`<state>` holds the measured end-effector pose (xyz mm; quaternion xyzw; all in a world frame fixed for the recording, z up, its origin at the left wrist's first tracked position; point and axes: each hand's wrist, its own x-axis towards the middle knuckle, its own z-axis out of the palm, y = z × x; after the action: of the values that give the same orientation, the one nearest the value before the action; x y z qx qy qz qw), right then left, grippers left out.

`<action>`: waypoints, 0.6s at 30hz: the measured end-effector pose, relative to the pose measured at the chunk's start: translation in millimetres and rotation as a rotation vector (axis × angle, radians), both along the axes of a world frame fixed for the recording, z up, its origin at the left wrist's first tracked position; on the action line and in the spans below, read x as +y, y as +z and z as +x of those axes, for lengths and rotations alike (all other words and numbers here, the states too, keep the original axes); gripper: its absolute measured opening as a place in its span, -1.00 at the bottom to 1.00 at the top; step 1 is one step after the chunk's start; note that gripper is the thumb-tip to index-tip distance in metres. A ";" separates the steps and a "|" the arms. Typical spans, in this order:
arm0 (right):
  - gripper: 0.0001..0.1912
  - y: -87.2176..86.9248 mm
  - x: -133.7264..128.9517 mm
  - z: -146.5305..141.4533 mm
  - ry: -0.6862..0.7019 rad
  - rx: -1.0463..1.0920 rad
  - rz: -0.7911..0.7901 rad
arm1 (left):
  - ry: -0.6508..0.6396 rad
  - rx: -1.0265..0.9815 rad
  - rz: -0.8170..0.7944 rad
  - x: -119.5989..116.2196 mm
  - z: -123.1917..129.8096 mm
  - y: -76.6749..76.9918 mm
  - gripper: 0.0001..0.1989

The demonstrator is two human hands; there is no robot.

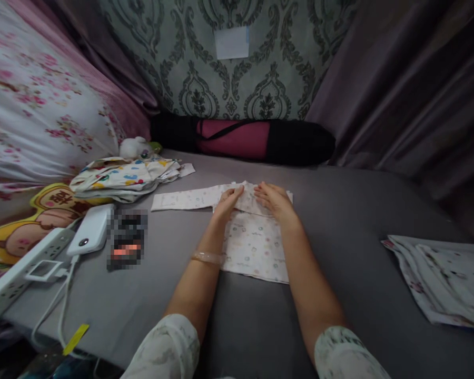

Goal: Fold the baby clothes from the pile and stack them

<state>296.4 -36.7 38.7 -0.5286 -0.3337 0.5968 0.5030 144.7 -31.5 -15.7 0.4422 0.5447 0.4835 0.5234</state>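
Note:
A small white long-sleeved baby top [255, 245] with a tiny pastel print lies on the grey surface. Its left sleeve [184, 198] stretches straight out to the side, while on the right the fabric looks folded inward across the upper part. My left hand [228, 202] rests on the upper part of the top near the shoulder, its fingers stretched out. Flat across the upper right of the garment lies my right hand [275, 201], fingers extended. Both hands touch the cloth, and a gap separates them.
At left are a pile of colourful printed clothes [126, 176], a white power bank [91, 229], a power strip [27, 268] with cables and a blurred item [127, 239]. Folded clothes [446, 279] lie right. A black and maroon long bag [240, 139] lies along the wall.

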 end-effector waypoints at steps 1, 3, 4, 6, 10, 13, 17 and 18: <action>-0.86 0.5 3.0 10.9 -0.034 -0.001 0.016 | 0.016 0.011 0.004 0.8 -0.8 -2.7 -0.57; -0.87 0.2 9.3 35.9 -0.117 -0.014 0.050 | 0.017 0.011 0.017 2.6 -2.2 -7.5 -0.67; -0.88 -0.6 11.9 48.1 -0.165 -0.040 0.064 | 0.021 0.033 0.036 3.5 -2.9 -9.3 -0.69; -0.85 -4.1 15.3 66.7 -0.244 -0.158 0.075 | 0.041 0.099 0.072 5.2 -4.2 -11.1 -0.69; -0.67 -18.6 13.1 65.7 -0.176 -0.678 0.075 | 0.079 0.218 0.164 7.8 -5.0 -10.3 -0.68; -0.57 -33.8 4.3 40.9 0.052 -1.070 0.177 | 0.112 0.285 0.241 9.7 -4.9 -11.0 -0.70; -0.46 -51.1 -9.9 15.2 0.213 -1.360 0.288 | 0.119 0.324 0.282 10.5 -7.0 -14.9 -0.76; -0.44 -54.1 -12.6 12.5 0.224 -1.393 0.279 | 0.124 0.339 0.281 9.9 -7.8 -15.1 -0.76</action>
<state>308.9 -49.3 -15.4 -0.6801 -0.7025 0.1205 0.1718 136.9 -21.6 -30.8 0.5514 0.5783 0.5048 0.3266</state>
